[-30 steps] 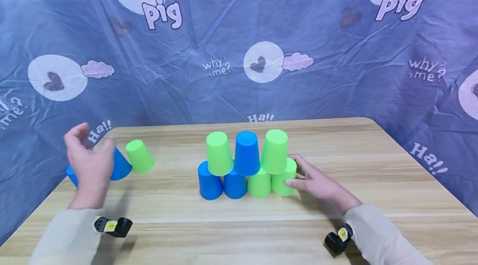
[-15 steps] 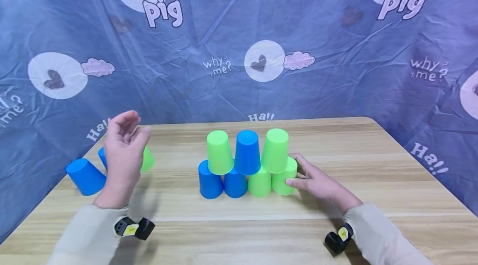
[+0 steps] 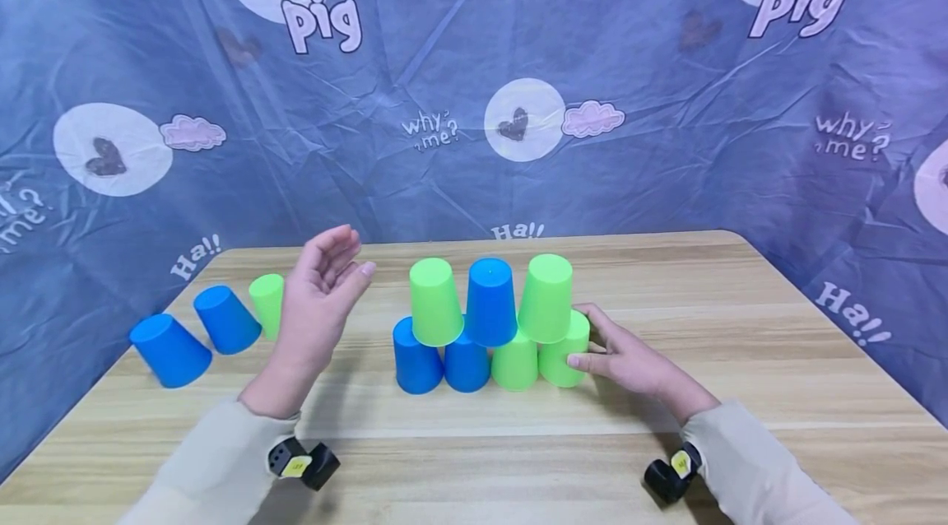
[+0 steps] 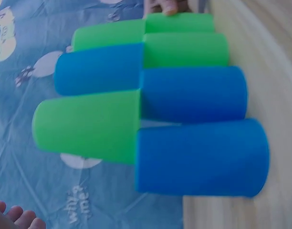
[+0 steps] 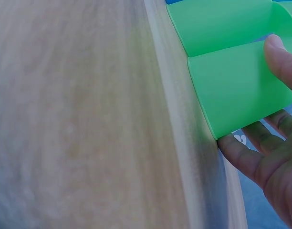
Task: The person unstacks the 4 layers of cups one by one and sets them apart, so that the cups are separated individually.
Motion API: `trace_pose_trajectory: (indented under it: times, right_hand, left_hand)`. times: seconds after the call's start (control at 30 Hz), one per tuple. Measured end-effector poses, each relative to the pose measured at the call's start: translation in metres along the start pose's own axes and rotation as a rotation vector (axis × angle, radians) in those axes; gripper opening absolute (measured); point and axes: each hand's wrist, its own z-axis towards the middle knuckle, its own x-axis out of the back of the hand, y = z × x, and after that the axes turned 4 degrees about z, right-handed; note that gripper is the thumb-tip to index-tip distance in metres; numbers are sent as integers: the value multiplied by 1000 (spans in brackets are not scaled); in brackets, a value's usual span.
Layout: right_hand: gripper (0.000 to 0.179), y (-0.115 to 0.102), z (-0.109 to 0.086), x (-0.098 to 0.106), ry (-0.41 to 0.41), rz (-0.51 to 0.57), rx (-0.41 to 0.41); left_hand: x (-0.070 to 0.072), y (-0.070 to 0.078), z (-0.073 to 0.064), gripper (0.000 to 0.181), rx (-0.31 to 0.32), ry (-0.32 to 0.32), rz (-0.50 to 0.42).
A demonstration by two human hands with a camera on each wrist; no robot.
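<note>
Holding the lower rightmost green cup (image 3: 558, 360), the right hand (image 3: 626, 356) spans its sides; the left hand (image 3: 314, 309), empty and loosely curved, hangs farther left — the cup is likely light, slick, best gripped mid-height.

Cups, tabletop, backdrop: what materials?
Cups: probably thin plastic, smooth and satin; even color, soft sheen.
Tabletop: wood or wood-look laminate, low gloss; light streaked grain, but the surface alone can't settle which.
Backdrop: likely printed fabric, possibly plastic sheeting; creases and a faint sheen fit either.
</note>
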Motion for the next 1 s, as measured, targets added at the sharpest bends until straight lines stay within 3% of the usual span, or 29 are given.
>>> trace_pose_trajectory:
  times: [0.37, 0.6, 1.0]
  right_hand:
    - [59, -3, -2, 1, 0, -11, -4]
    - [59, -2, -1, 0, 6, -13, 2]
    - [58, -2, -2, 0, -2, -3, 2]
  left_hand:
    - [-24, -18, -3, 67, 67, -199, 81]
    - [-37, -30, -11, 78, 57, -239, 230]
    - [-45, -36, -17, 75, 44, -247, 274]
